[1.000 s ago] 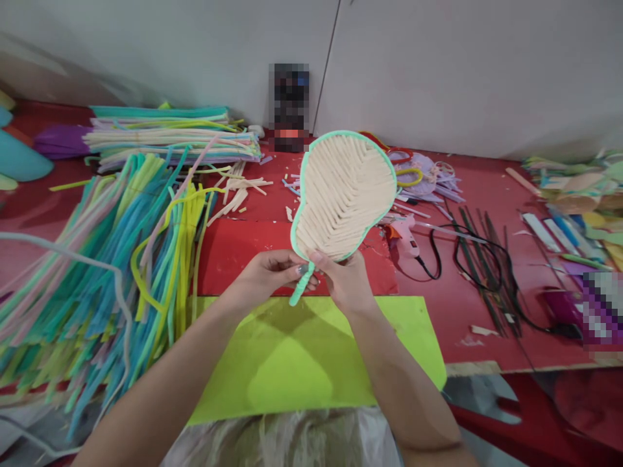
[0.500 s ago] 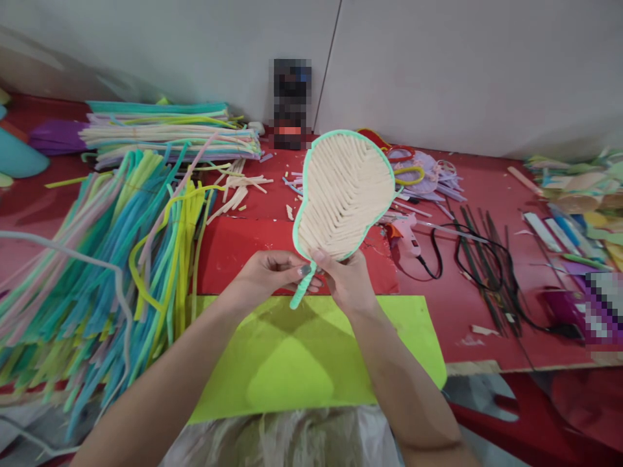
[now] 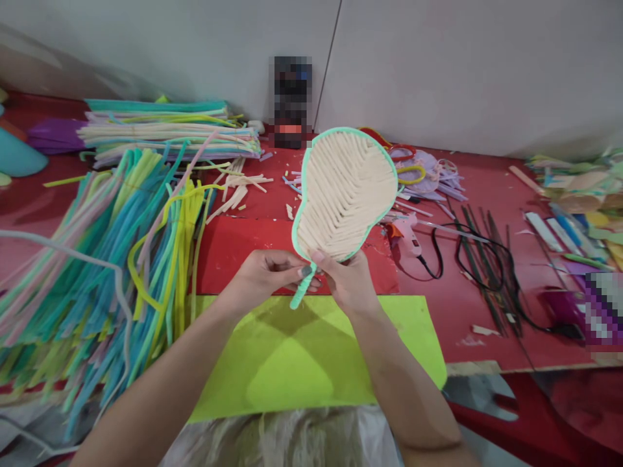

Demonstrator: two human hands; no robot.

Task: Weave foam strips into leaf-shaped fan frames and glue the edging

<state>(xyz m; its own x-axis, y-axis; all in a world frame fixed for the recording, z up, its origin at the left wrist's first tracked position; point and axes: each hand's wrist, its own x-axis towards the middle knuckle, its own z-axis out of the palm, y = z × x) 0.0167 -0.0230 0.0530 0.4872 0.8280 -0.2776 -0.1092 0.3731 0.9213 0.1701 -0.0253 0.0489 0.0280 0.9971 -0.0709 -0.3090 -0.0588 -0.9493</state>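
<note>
Held up over the work surface is a leaf-shaped craft piece (image 3: 348,188), cream strips in a slanting vein pattern with a mint-green edge and a wrapped green stem. My left hand (image 3: 275,272) pinches the stem between thumb and fingers. At the base of the leaf, my right hand (image 3: 343,272) grips with its thumb on the front; its other fingers are mostly hidden behind. Below both hands lie a red board (image 3: 228,253) and a yellow-green mat (image 3: 292,370).
Bundles of coloured pipe cleaners (image 3: 97,246) cover the left, with more stacked (image 3: 170,133) behind. To the right are a glue gun (image 3: 409,235), its black cord, dark thin rods (image 3: 487,272), scissors (image 3: 411,174) and a paper pile (image 3: 579,188). A pixelated dark object (image 3: 292,100) leans on the wall.
The leaf's broad end has tilted very slightly to the right. Both hands keep their hold in nearly the same place.
</note>
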